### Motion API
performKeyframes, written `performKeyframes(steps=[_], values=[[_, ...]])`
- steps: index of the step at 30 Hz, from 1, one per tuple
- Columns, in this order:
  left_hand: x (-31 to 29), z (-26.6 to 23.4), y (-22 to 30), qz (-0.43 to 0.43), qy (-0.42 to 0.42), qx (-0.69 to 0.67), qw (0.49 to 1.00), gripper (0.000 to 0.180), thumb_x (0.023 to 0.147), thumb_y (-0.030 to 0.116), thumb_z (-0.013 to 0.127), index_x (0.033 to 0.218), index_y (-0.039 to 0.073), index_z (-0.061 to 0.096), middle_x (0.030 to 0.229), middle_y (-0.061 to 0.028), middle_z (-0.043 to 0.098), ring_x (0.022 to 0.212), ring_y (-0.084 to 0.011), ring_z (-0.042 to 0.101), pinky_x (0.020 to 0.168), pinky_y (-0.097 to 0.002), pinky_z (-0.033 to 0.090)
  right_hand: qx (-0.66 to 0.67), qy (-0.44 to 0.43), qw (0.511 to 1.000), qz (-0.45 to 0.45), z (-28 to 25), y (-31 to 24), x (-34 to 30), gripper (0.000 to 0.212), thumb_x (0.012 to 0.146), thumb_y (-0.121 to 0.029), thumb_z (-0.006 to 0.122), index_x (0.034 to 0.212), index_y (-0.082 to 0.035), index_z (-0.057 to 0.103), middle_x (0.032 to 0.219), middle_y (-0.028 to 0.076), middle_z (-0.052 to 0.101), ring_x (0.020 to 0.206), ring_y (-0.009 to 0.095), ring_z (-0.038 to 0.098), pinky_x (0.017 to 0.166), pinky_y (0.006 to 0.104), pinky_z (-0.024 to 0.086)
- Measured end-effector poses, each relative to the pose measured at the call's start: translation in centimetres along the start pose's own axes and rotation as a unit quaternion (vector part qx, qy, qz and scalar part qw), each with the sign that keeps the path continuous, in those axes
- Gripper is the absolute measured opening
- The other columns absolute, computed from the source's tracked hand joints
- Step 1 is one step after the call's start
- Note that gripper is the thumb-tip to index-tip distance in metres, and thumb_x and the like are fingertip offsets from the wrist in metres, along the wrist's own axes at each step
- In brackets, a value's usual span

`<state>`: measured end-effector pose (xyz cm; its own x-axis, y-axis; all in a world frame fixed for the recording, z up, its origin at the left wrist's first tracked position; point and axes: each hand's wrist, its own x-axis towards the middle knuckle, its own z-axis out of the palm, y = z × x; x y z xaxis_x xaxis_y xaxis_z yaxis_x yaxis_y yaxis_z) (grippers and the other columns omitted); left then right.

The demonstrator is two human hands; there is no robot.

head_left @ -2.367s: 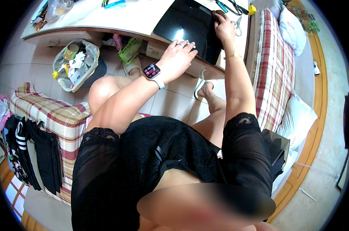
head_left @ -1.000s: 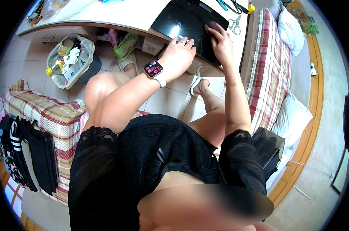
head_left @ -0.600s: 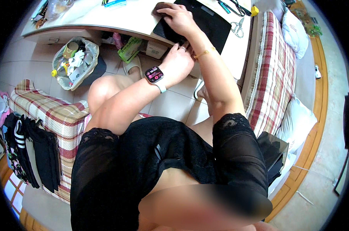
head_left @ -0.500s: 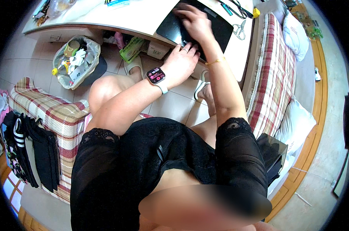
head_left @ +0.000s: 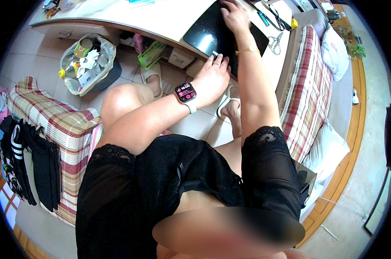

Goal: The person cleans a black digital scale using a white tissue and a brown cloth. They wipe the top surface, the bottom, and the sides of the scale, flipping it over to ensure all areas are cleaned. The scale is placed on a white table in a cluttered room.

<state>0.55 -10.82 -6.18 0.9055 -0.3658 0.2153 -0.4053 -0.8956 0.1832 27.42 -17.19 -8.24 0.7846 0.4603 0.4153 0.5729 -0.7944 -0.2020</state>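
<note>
A flat, glossy black panel point(head_left: 204, 32) lies at the right end of the pale table. My left hand point(head_left: 212, 77), with a watch on its wrist, rests its outstretched fingertips at the panel's near edge. Farther off, my right hand point(head_left: 236, 18) reaches over the panel to its far side. Its fingers lie forward on the surface near the top of the view, partly cut off there, and I see nothing held in them. Silver scissors point(head_left: 274, 45) lie to the right of the panel.
Teal and black slender items point(head_left: 264, 19) and a yellow block point(head_left: 294, 23) sit beyond the scissors. Left of my knees stands a bagged waste bin point(head_left: 111, 75) full of rubbish. A plaid-covered sofa point(head_left: 305, 82) borders the table's right side. Boxes point(head_left: 179, 58) show under the table.
My right hand has moved farther from me and to the right, toward the panel's far edge. My left hand stays at the near edge. The whole view has shifted a little.
</note>
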Motion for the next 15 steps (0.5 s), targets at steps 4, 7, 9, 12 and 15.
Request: performKeyframes(steps=[4,7,9,12,15], values=[[-0.4,0.2,-0.6,0.003,0.029,0.051,0.998,0.060,0.083,0.026,0.069,0.133,-0.006,0.058,0.138,-0.0243,0.056,0.133,-0.0362,0.050,0.113,-0.0463,0.037,0.071,-0.083,0.989,-0.096,-1.8,-8.3,-0.5,0.034,0.087,-0.021,0.066,0.120,-0.018,0.070,0.133,0.010,0.062,0.121,0.036,0.057,0.102,0.0478,0.047],[-0.4,-0.3,-0.7,0.006,0.006,0.019,1.000,0.055,0.083,0.027,0.068,0.128,-0.004,0.061,0.130,-0.0208,0.061,0.126,-0.0329,0.055,0.109,-0.0452,0.040,0.149,-0.128,0.953,-0.233,-3.1,-9.7,-6.0,0.034,0.087,-0.014,0.070,0.120,-0.021,0.070,0.139,0.004,0.059,0.127,0.034,0.053,0.108,0.0476,0.044],[0.3,-0.9,-0.6,-0.018,-0.156,-0.077,0.985,0.051,0.082,0.028,0.070,0.123,-0.002,0.065,0.123,-0.0162,0.064,0.120,-0.0278,0.058,0.104,-0.0427,0.042,0.227,-0.172,0.924,-0.254,-5.6,-10.2,-8.7,0.036,0.086,-0.009,0.071,0.121,-0.017,0.072,0.146,0.008,0.054,0.133,0.033,0.049,0.112,0.0466,0.040],[-0.7,-0.1,0.5,0.011,-0.090,-0.050,0.995,0.055,0.083,0.029,0.071,0.126,-0.004,0.063,0.123,-0.0153,0.064,0.121,-0.0265,0.058,0.102,-0.0420,0.043,0.269,-0.231,0.900,-0.253,-7.9,-8.3,-10.0,0.036,0.085,-0.006,0.071,0.119,-0.015,0.074,0.150,0.010,0.052,0.137,0.031,0.048,0.114,0.0452,0.038],[-1.3,0.1,0.5,-0.001,-0.028,-0.015,0.999,0.062,0.085,0.029,0.070,0.134,-0.007,0.056,0.138,-0.0215,0.057,0.134,-0.0294,0.051,0.110,-0.0446,0.040,0.271,-0.180,0.914,-0.241,-7.0,-4.2,-7.6,0.035,0.086,-0.001,0.068,0.119,-0.012,0.073,0.147,0.011,0.055,0.135,0.029,0.051,0.115,0.0412,0.038]])
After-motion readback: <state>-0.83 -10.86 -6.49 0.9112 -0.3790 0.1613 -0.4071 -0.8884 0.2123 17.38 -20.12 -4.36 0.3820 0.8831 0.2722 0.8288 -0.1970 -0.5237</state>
